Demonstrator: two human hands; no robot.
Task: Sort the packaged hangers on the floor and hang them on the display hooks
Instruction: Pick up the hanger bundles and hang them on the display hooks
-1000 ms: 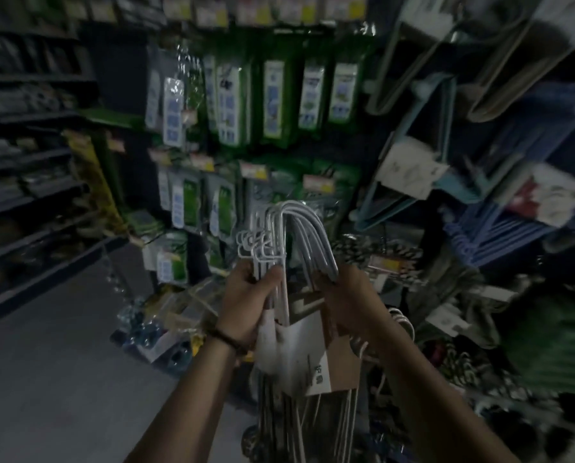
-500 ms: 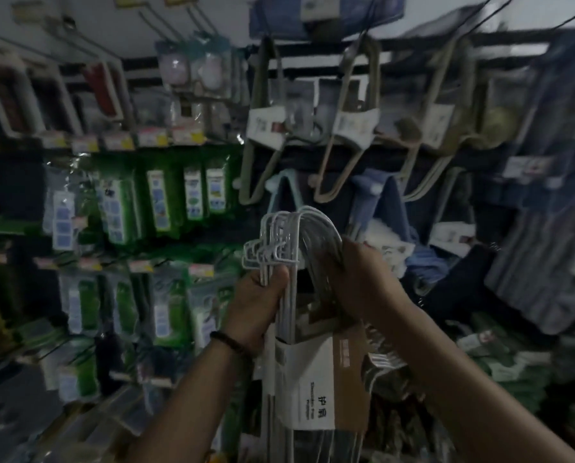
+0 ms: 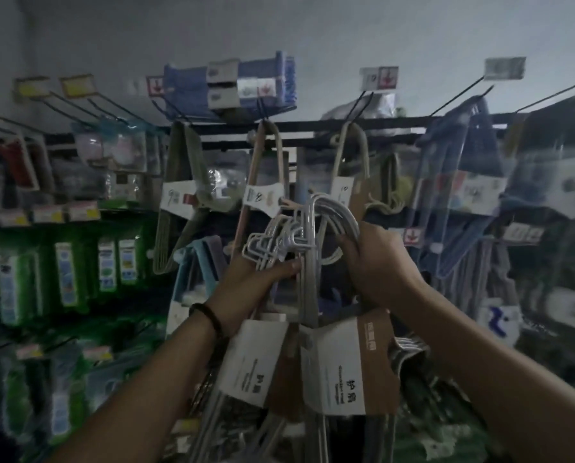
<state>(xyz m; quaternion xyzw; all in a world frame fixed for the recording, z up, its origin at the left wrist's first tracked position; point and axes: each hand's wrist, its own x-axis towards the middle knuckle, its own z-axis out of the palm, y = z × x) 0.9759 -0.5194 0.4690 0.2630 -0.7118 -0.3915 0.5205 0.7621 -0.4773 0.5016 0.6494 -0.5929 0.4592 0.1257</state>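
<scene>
I hold up packs of white wire hangers (image 3: 308, 235) with white-and-brown card sleeves (image 3: 343, 365) in front of the display wall. My left hand (image 3: 256, 282) grips the necks just below the small bent hook ends. My right hand (image 3: 376, 262) curls round the big arched hooks from the right. The hanger bodies hang down between my forearms. Long black display hooks (image 3: 460, 95) with price tags jut out at the top; some carry beige hanger packs (image 3: 266, 182) and blue ones (image 3: 460, 182).
Green packaged goods (image 3: 69, 272) fill pegs on the left. A blue pack (image 3: 229, 81) sits on top of the rack. Dark blue and grey hanger bundles (image 3: 500, 269) crowd the right side. Yellow price tags (image 3: 75, 85) stick out at upper left.
My view has tilted up from the floor and low shelves to the top hooks and wall. Both hands have raised the hanger packs higher, keeping the same hold.
</scene>
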